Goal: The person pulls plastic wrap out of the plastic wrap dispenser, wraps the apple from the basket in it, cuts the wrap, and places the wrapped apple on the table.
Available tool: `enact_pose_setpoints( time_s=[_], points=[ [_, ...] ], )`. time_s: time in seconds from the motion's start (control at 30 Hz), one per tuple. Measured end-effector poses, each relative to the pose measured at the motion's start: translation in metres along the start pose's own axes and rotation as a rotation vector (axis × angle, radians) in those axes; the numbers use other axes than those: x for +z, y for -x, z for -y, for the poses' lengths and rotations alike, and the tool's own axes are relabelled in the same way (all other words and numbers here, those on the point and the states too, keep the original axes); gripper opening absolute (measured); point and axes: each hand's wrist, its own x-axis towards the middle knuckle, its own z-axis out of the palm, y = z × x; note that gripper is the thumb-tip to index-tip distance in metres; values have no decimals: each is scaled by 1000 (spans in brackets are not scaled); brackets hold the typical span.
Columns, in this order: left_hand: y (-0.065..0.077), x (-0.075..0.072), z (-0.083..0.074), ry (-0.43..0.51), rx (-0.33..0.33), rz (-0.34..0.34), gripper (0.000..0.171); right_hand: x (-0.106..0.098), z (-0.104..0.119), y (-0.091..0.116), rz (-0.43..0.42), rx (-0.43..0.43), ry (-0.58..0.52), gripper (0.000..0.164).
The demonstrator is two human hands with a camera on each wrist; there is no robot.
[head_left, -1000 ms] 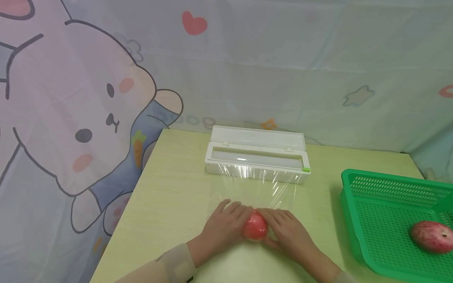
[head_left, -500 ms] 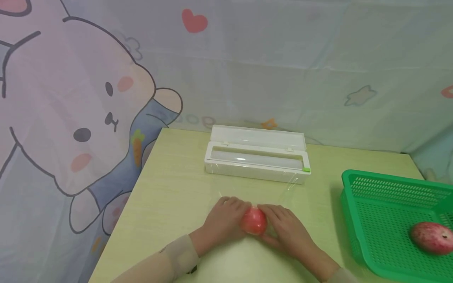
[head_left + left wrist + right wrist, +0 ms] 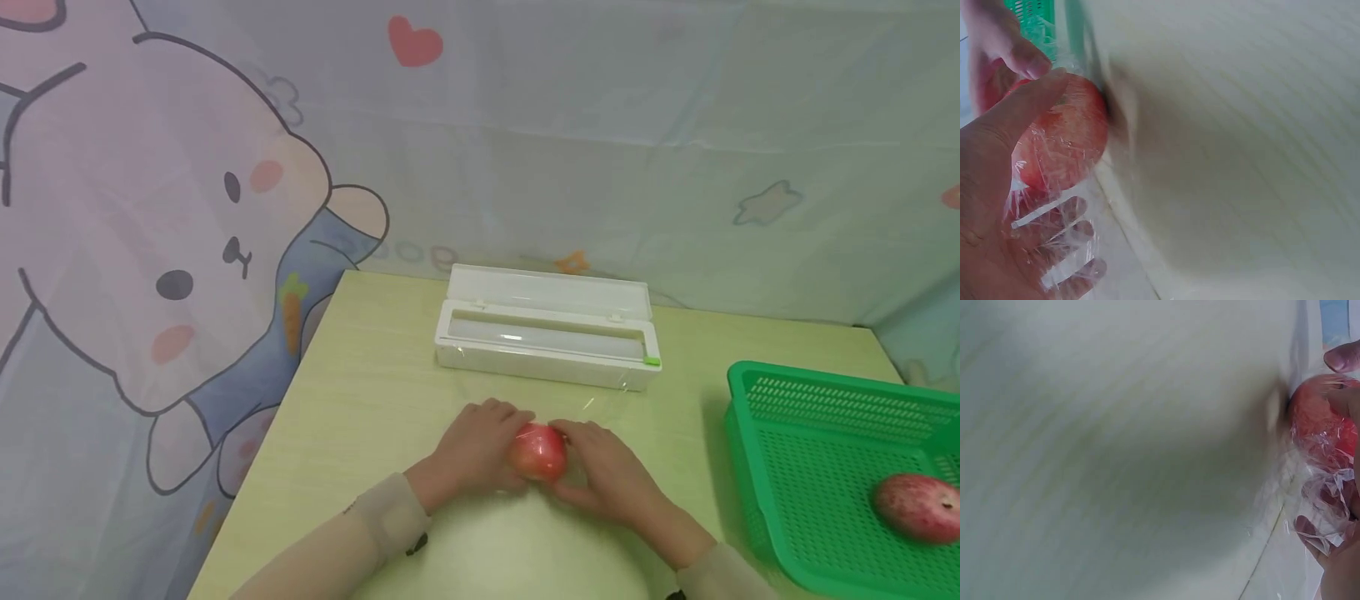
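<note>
A round red apple (image 3: 540,458) with a yellowish patch sits between both hands, covered in crinkled clear cling film (image 3: 1059,153). My left hand (image 3: 480,450) grips it from the left, its thumb lying over the fruit in the left wrist view. From the right, my right hand (image 3: 611,475) holds it with thumb and fingers bent round its side. Film hangs in loose folds over the fingers in both wrist views. Faint glints of film run toward a white cling film box (image 3: 532,367), whose lid stands up, with the roll (image 3: 547,337) inside.
On the right stands a green plastic basket (image 3: 757,483) holding a mottled dark red fruit (image 3: 918,507). A small green slider (image 3: 652,361) sits at the box's right end. Behind the pale wooden table (image 3: 375,375) hangs a cartoon-printed cloth (image 3: 600,150).
Both hands and the apple have moved a little forward, toward the box. The apple has turned, showing its yellowish patch. The film, stretched taut and shiny before, now looks slack.
</note>
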Motion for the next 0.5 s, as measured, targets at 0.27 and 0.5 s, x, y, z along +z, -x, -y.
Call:
enact_pose_setpoints(
  time_s=[0.27,0.5],
  points=[
    [3,-7,7,83,57,-140,75,-5,-7,-10,97,112,-96,69],
    [-1,-3,16,202,101,-135,64,-7,-13,-14,134,161,-182,66]
  ],
)
